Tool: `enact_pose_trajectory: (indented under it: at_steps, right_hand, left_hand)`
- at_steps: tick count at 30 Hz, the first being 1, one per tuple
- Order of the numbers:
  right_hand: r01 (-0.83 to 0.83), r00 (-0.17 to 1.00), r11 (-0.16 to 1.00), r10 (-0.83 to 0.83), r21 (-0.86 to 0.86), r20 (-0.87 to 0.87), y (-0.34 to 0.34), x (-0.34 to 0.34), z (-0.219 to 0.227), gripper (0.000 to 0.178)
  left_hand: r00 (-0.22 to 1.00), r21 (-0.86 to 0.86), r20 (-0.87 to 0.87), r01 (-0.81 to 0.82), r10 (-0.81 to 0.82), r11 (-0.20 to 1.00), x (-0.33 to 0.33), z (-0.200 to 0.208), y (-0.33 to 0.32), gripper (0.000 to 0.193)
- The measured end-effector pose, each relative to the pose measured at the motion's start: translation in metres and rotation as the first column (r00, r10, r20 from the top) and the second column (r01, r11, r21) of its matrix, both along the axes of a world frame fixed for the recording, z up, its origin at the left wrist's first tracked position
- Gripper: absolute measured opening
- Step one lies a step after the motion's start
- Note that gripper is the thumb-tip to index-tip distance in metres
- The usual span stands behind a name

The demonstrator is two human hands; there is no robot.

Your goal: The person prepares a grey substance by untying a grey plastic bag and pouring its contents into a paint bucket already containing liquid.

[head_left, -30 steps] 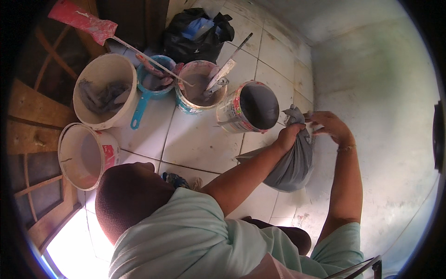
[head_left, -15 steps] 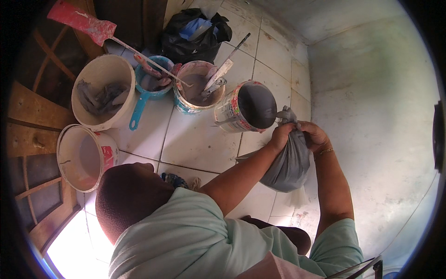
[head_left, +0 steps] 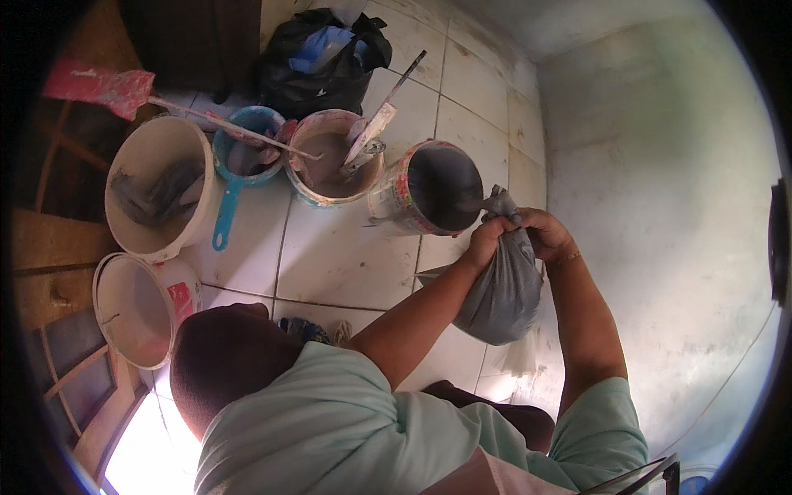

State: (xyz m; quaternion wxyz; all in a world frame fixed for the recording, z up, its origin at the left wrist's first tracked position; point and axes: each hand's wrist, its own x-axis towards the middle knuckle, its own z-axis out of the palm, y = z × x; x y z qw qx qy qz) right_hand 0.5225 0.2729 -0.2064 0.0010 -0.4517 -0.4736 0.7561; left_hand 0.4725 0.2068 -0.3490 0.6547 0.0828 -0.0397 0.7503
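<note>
A full, sagging grey plastic bag [head_left: 505, 301] hangs between my forearms. My left hand [head_left: 488, 238] is closed round its gathered neck from the left side. From the right, my right hand [head_left: 546, 234] grips the same neck, fingers curled against it. The bunched top of the bag sticks up above both hands, close to the rim of a paint-spattered bucket [head_left: 394, 191] holding dark grey liquid. What fills the bag is hidden by the plastic.
Left of that bucket stand a bucket with painty tools [head_left: 307, 191], a blue dipper [head_left: 226, 216], a large cream bucket [head_left: 188, 235] and a white bucket [head_left: 185, 304]. A red-sleeved roller handle [head_left: 107, 87] juts leftward. A black bag [head_left: 330, 87] lies behind; a wall [head_left: 652, 214] rises right.
The view has shifted, so the buckets appear farther left. Both hands keep their hold on the bag's neck, and the bag sits almost the same in the picture.
</note>
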Motion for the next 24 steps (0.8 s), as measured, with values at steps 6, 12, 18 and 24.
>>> enact_pose_trajectory:
  at_steps: [6, 12, 18, 24]
  right_hand:
    - [0.069, 0.996, 0.998, -0.069, 0.003, 0.063, 0.009, 0.011, -0.014, 0.017]
    - [0.109, 0.985, 0.987, -0.124, 0.118, 0.122, -0.001, -0.017, -0.012, 0.012]
    - [-0.183, 0.969, 0.837, 0.065, 0.516, 0.238, 0.006, -0.021, -0.023, 0.012]
    - [-0.519, 0.850, 0.472, 0.199, 0.713, 0.487, 0.017, -0.027, -0.033, 0.015]
  left_hand:
    - [0.973, -0.044, 0.123, 0.202, -0.195, 0.978, -0.008, 0.011, -0.006, 0.019]
    - [0.973, -0.063, 0.152, 0.186, -0.175, 0.981, -0.014, 0.002, -0.001, 0.017]
    - [0.990, -0.194, 0.133, 0.080, -0.054, 0.978, -0.021, 0.017, -0.004, 0.013]
    - [0.987, -0.256, 0.027, 0.161, -0.159, 0.953, -0.037, 0.019, -0.004, 0.015]
